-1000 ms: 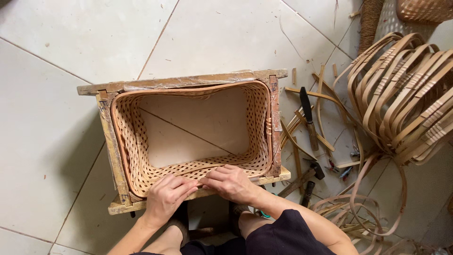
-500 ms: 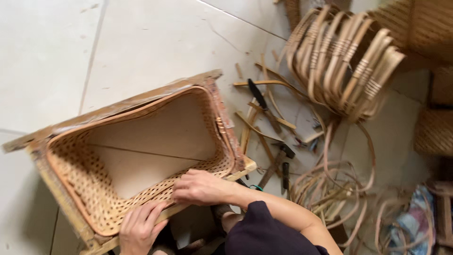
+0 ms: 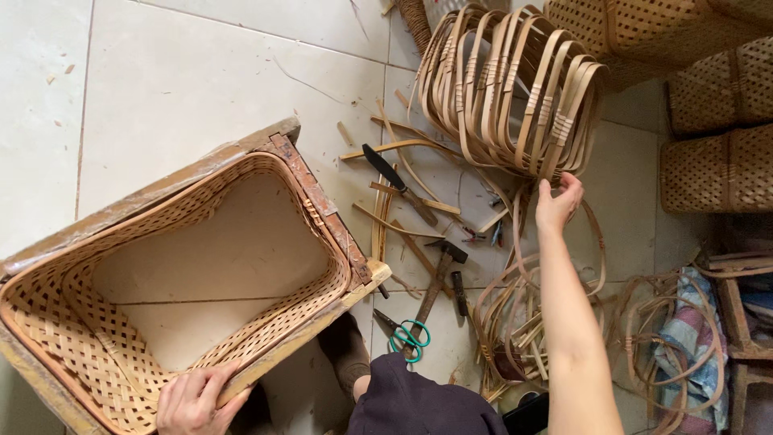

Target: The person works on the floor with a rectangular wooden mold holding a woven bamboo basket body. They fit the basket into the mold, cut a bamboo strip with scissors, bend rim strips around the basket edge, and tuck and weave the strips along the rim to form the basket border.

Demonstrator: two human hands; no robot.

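You are steadying the woven basket (image 3: 173,282), sitting in its wooden frame (image 3: 322,201) at about eight o'clock in the view. It looks light but springy, and the open weave could crush, so the stiff rim is likely the safest place to grip. Your left hand (image 3: 193,399) is curling around that near rim, fingers closed over the edge. Your right hand (image 3: 557,203) is reaching out to two o'clock, fingers loosely spread and touching the lowest of the stacked bent cane hoops (image 3: 515,89). Those hoops appear stiff, light and smooth. A knife (image 3: 398,184), hammer (image 3: 439,274) and scissors (image 3: 407,334) are lying between.
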